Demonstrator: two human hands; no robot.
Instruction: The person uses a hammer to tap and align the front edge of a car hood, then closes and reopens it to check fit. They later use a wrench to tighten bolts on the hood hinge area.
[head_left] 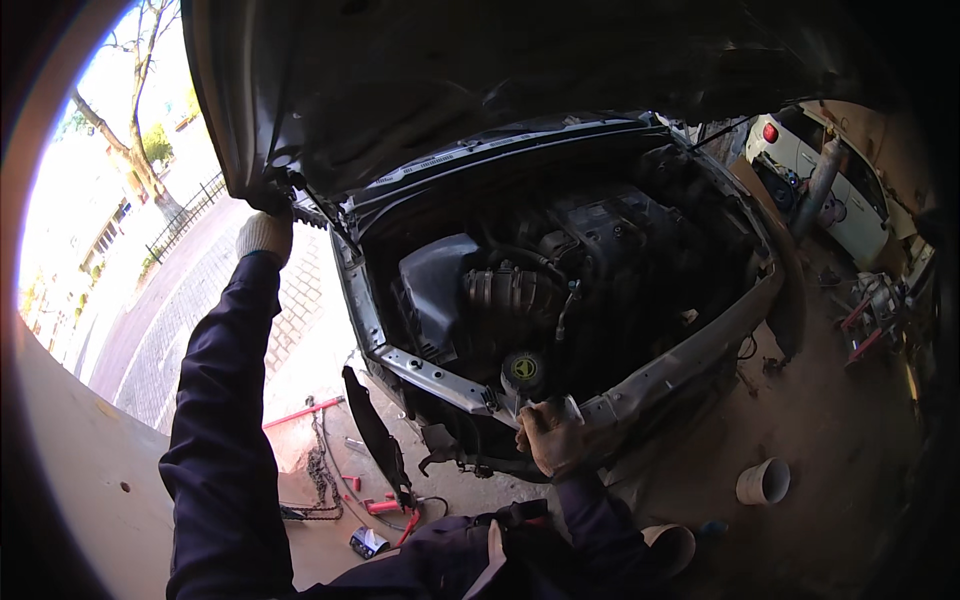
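My left hand (pixel 265 233), in a white glove, is raised and grips the front corner edge of the open car hood (pixel 420 70) at the upper left. My right hand (pixel 548 438), in a dirty glove, rests on the bare metal front crossmember (pixel 440 380) of the car, fingers curled over its edge. Just above that hand a yellow-marked round cap (pixel 523 368) sits in the engine bay. The dark engine (pixel 520 290) with a ribbed intake hose lies behind it. Both forearms wear dark blue sleeves.
The car has no front bumper. A chain (pixel 322 478), red tools (pixel 385 505) and a small box (pixel 367 542) lie on the floor at the lower left. A white cup (pixel 763 481) lies on the dirt floor to the right. A white car (pixel 830 170) stands at far right.
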